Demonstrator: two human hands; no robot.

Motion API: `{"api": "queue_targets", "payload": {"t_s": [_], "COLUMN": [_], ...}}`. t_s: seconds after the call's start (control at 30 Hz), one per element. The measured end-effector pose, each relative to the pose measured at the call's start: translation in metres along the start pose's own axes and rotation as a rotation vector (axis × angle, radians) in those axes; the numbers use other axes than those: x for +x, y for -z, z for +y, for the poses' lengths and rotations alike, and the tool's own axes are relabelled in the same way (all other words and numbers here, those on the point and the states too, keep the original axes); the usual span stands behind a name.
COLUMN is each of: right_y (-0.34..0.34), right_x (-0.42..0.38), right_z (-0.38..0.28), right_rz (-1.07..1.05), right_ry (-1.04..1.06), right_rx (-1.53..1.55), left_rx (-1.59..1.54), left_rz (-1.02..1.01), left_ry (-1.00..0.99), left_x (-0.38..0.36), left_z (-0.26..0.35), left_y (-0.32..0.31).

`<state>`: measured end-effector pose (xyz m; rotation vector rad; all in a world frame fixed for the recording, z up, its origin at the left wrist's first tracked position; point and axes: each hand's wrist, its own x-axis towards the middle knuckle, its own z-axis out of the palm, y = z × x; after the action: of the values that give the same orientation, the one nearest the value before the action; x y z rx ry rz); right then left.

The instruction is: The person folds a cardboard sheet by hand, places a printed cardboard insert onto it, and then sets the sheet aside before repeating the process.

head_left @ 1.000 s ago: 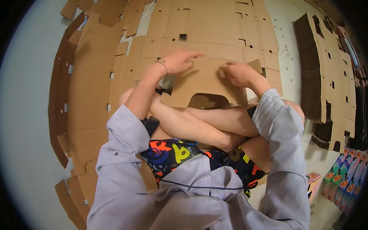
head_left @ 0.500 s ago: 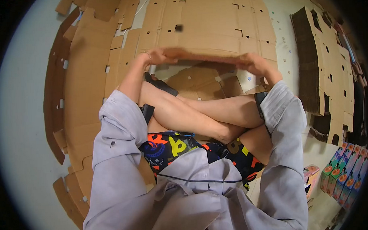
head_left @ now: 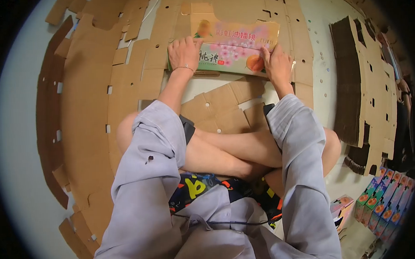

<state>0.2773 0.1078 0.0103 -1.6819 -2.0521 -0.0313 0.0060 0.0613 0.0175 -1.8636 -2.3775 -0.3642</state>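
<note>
A printed carton (head_left: 232,52) with a peach picture, pink blossoms and Chinese lettering lies across the brown cardboard sheet (head_left: 226,8) in front of my crossed legs. It looks mostly flattened, with a crease along its length and its upper panel folded out away from me. My left hand (head_left: 184,53) grips the carton's left end, fingers bent over the printed face. At the other end, my right hand (head_left: 278,65) holds the edge, thumb on the face beside the peach picture. The undersides of both ends are hidden.
Flattened cardboard sheets (head_left: 85,83) cover the floor at the left. To the right stands a stack of cut cardboard (head_left: 368,78). Finished-looking printed cartons (head_left: 379,199) stand in a row at the lower right, near another printed carton (head_left: 342,207). Small round scraps dot the pale floor.
The carton, blurred and edge-on before, now lies with its printed face up on the cardboard sheet. Both hands have moved with it, still at its two ends.
</note>
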Motion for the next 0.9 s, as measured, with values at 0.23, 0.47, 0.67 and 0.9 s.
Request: {"api": "queue_targets", "payload": {"t_s": [0.23,0.47,0.67,0.9], "right_y": [-0.028,-0.032,-0.029,-0.037], "right_x": [-0.009,-0.01,-0.012,-0.011], "right_z": [-0.007,-0.006,0.0,-0.011], "right_rz": [0.035,0.016,-0.007,-0.033], "right_ry": [0.049,0.039,0.061,-0.004], "right_rx": [-0.125,-0.101,-0.114,-0.245], "left_rx": [-0.017,0.018,-0.044,-0.108], "left_rz": [0.066,0.074,0.045,0.066], "left_ry": [0.091,0.101,0.114,0.106], "left_x": [-0.009,-0.011,-0.015,-0.012], "left_z": [0.005,0.004,0.006,0.006], "left_y": [-0.055,-0.06,-0.054,-0.057]}}
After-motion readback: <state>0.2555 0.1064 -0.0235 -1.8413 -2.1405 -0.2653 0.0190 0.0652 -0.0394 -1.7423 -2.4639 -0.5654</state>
